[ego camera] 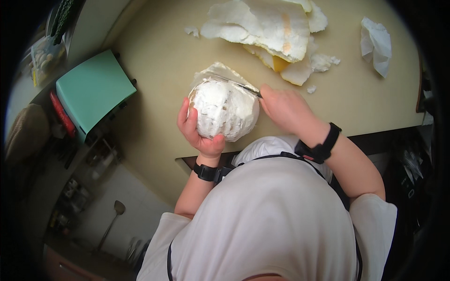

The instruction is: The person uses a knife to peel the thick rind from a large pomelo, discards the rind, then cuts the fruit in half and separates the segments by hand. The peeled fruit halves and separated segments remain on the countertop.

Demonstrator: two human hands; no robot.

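A large peeled pomelo (225, 109), covered in white pith, is near the counter's front edge. My left hand (202, 130) cups it from the left and below, fingers spread along its side. In my right hand (284, 107) is a knife (242, 85), held by its dark handle. The blade lies along the fruit's far side, against a flap of pith (219, 70) that stands away from the flesh. Part of the blade is hard to make out against the white.
Thick pieces of yellow-and-white pomelo peel (260, 30) lie beyond the fruit, with pith scraps (325, 62) beside them. A crumpled tissue (376, 47) is at the far right. On the left stands a green box-shaped appliance (95, 91). A spatula (112, 219) is at lower left.
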